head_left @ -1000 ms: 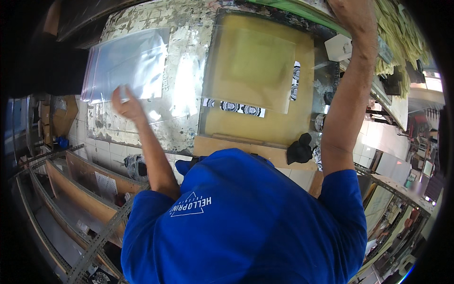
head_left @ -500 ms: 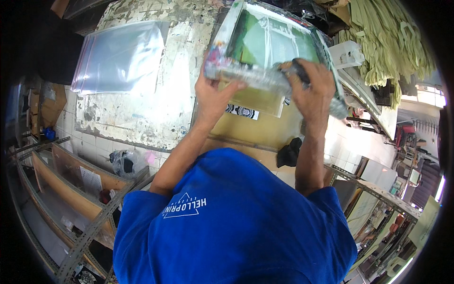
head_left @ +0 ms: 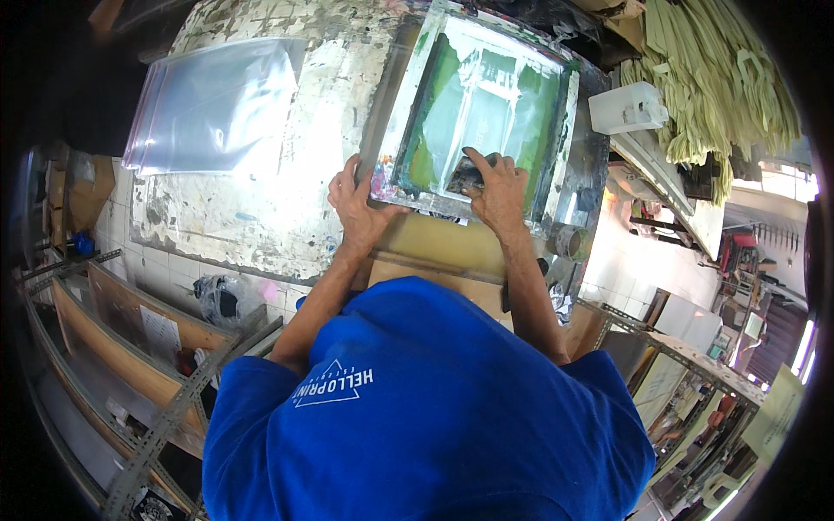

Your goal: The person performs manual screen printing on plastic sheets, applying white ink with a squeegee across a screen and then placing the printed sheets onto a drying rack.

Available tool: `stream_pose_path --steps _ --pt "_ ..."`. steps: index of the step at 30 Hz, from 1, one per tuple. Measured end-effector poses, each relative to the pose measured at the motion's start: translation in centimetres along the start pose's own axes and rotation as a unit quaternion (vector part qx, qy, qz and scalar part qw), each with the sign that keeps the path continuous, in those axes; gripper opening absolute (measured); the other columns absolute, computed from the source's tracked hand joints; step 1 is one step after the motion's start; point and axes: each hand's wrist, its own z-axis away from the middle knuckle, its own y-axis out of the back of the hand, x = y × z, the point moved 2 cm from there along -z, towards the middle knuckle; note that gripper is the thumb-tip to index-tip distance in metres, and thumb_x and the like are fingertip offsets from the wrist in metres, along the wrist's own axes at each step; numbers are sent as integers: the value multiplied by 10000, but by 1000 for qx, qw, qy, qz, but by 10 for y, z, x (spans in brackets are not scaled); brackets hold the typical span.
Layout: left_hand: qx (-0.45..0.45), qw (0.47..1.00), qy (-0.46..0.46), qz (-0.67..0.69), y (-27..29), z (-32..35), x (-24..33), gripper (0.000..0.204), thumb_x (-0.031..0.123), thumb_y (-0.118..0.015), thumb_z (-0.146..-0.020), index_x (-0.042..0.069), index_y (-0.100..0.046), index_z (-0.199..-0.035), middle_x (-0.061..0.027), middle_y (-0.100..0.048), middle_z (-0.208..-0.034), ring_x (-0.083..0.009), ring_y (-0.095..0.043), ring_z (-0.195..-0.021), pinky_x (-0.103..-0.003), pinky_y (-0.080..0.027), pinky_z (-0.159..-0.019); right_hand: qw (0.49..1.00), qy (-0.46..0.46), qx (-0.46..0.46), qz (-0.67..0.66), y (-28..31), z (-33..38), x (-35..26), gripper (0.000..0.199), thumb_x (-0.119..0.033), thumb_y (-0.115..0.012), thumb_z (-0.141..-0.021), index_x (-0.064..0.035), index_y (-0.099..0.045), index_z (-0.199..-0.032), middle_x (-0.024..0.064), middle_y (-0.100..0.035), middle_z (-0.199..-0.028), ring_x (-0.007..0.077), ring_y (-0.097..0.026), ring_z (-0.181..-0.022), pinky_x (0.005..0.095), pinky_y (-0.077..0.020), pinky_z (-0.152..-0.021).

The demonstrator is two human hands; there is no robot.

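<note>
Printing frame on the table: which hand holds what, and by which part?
Left hand grips the printing frame at its near left corner; right hand holds a dark squeegee inside it.

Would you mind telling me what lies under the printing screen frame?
Under the screen frame, a tan board sticks out at its near edge. The mesh and green ink hide whatever lies beneath. The right hand holds a squeegee inside.

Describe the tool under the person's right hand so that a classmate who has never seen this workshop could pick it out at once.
Start at the paint-spattered worktable and find the pale-framed printing screen with green mesh. Inside its near edge, under the right hand, lies a dark squeegee. It is the only dark, ink-caked thing resting on the mesh.
</note>
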Motion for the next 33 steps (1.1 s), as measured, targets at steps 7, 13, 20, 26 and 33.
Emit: stream_pose_path --steps 7,13,20,26,33 --pt "1 1000 -7 13 -2 3 -6 931 472 -943 -483 5 -677 -1243 -191 -442 -1512 -398 -403 -1317 -530 -306 -1090 989 4 147 -12 -7 -78 50 733 -197 -843 -714 -274 -578 -1393 194 -612 -1257 356 -531 -1165 523 -327 -945" --pt "-10 1000 0 21 3 2 -2 927 460 -942 -517 11 -658 -1277 -203 -448 -1505 -408 -399 -1323 -531 -296 -1096 984 27 177 -11 5 -156 87 684 -223 -833 -731 -238 -600 -1374 216 -632 -1237 398 -557 -1176 524 -398 -932" --pt "26 999 -13 17 8 4 3 888 475 -923 -586 8 -645 -1289 -199 -521 -1416 -382 -415 -1297 -522 -293 -1082 979 61 184 -66 20 -183 96 478 -182 -780 -782 -185 -673 -1248 207 -712 -1037 395 -640 -1046 512 -481 -890" --pt "29 997 0 74 1 9 -5 929 508 -924 -571 -1 -641 -1295 -156 -642 -1177 -329 -494 -1218 -494 -310 -1044 979 78 189 8 29 -102 51 324 -156 -751 -800 -224 -686 -1111 113 -693 -873 321 -662 -864 470 -422 -723" --pt "64 994 -1 85 36 -22 40 891 434 -937 -623 -14 -618 -1324 -166 -602 -1214 -327 -512 -1184 -481 -317 -1036 977 95 171 -86 104 18 -19 371 -205 -807 -728 -103 -703 -1069 134 -672 -897 354 -621 -866 444 -435 -803"
